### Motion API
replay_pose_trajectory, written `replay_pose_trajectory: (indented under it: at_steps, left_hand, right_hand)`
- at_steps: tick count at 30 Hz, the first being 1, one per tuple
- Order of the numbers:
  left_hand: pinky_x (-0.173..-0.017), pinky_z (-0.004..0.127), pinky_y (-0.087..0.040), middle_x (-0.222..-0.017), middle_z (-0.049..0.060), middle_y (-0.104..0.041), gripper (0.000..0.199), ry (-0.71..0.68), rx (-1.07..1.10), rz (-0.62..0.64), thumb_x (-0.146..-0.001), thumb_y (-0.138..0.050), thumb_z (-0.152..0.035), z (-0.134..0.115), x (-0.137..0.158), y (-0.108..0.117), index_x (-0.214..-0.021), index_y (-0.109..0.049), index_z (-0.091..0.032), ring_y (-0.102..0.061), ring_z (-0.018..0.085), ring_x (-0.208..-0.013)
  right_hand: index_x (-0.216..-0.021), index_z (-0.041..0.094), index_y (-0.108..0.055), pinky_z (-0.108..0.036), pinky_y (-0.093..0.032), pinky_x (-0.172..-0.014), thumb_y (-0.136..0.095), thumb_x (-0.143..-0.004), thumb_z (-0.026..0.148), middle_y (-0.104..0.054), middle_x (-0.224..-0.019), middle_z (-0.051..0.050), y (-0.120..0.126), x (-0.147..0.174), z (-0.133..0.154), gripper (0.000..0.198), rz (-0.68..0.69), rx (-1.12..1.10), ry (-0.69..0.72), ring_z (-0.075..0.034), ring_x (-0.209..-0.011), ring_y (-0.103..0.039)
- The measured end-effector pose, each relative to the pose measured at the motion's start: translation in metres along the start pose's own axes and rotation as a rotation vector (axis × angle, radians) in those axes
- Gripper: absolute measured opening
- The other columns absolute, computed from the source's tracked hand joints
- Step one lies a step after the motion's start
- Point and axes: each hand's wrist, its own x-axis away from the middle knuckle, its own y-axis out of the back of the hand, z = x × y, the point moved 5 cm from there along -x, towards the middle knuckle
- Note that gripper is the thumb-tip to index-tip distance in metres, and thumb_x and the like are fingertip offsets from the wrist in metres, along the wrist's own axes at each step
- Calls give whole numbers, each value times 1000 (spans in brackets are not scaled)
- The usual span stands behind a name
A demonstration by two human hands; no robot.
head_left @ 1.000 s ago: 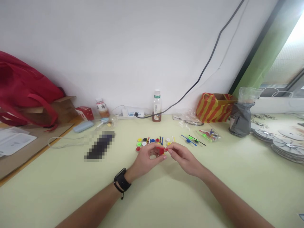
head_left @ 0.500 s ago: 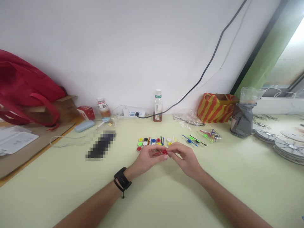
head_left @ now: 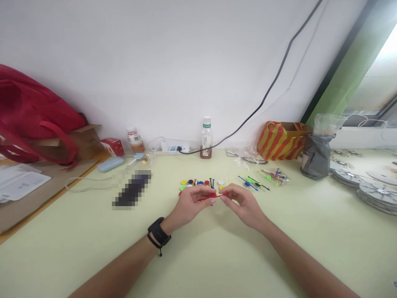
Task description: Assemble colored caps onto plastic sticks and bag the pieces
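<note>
Above the table's middle, my left hand (head_left: 192, 203) and my right hand (head_left: 242, 204) meet fingertip to fingertip. Both pinch a red plastic arrow spinner (head_left: 218, 196), a thin red strip with a small round part near the left fingertips; the fingers cover much of it. Just behind the hands lie small round plastic pieces, among them a yellow disc (head_left: 184, 182) and a white disc (head_left: 221, 182), with thin arrow sticks (head_left: 211, 182) between them. To the right of these rest spinners with blue and black arrows, including a blue arrow spinner (head_left: 247, 183).
A clear bag of coloured arrows (head_left: 276, 177) lies at right. Along the wall stand a drink bottle (head_left: 206, 140), a power strip (head_left: 175, 146) and a striped bag (head_left: 281, 140). A blurred dark object (head_left: 133, 190), a blue case (head_left: 111, 164) and a red backpack (head_left: 37, 107) are at left.
The red piece has turned, so its long thin strip now shows between the hands. My right fingertips have shifted slightly right, along the strip.
</note>
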Motion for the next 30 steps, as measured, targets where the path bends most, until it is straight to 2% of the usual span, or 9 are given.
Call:
replay_pose_trajectory:
  at_steps: [3, 8, 18, 23, 25, 28, 30]
  left_hand:
    - [-85, 35, -63, -98, 9, -77, 27, 4, -10, -12, -79, -86, -29, 1, -1, 2, -101, -78, -15, -74, 20, -87]
    - [-85, 37, -64, -97, 9, -76, 27, 10, -33, -16, -79, -86, -29, 1, 0, 1, -100, -77, -14, -74, 19, -82]
    - [-88, 37, -62, -95, 10, -76, 21, -76, -129, 22, -80, -86, -29, -3, 2, 1, -92, -78, -14, -73, 22, -91]
    - [-93, 36, -59, -119, 15, -74, 20, -19, -21, 90, -87, -79, -33, -8, 3, 0, -95, -79, -15, -72, 24, -103]
    - [-92, 35, -59, -117, 15, -76, 21, 17, -4, 107, -88, -78, -34, -7, 3, 0, -97, -79, -15, -73, 24, -103]
    - [-90, 34, -60, -102, 11, -79, 26, 61, 11, 79, -84, -83, -32, -2, 2, 2, -102, -77, -16, -75, 22, -96]
    - [-89, 35, -62, -98, 9, -79, 30, 77, 34, 45, -80, -86, -32, 3, 1, 3, -103, -76, -16, -76, 21, -92]
  right_hand:
    - [-96, 21, -72, -34, -57, -77, -68, -94, 40, -71, -90, -6, 2, -1, -1, 19, 4, -2, -22, -19, -81, -67]
    - [-93, 22, -72, -34, -56, -78, -67, -95, 40, -69, -90, -7, 4, -2, 2, 19, -10, 60, 24, -20, -83, -66]
    - [-93, 22, -73, -32, -54, -76, -72, -92, 36, -67, -89, -5, 4, -4, -1, 14, 32, -48, -25, -18, -81, -64]
    - [-95, 22, -72, -32, -53, -76, -72, -92, 39, -66, -91, -5, 3, -4, -5, 17, 48, -147, -66, -18, -82, -63]
    - [-103, 23, -70, -33, -53, -76, -72, -92, 40, -66, -94, -5, 3, -4, -7, 21, 40, -167, -83, -18, -83, -62]
    - [-127, 28, -61, -33, -53, -78, -69, -93, 41, -62, -104, -4, 8, -3, -9, 38, -48, -119, -81, -17, -85, -62]
    - [-131, 29, -58, -32, -52, -75, -65, -96, 42, -60, -100, -3, 12, -2, -8, 39, -90, -25, -58, -16, -80, -59]
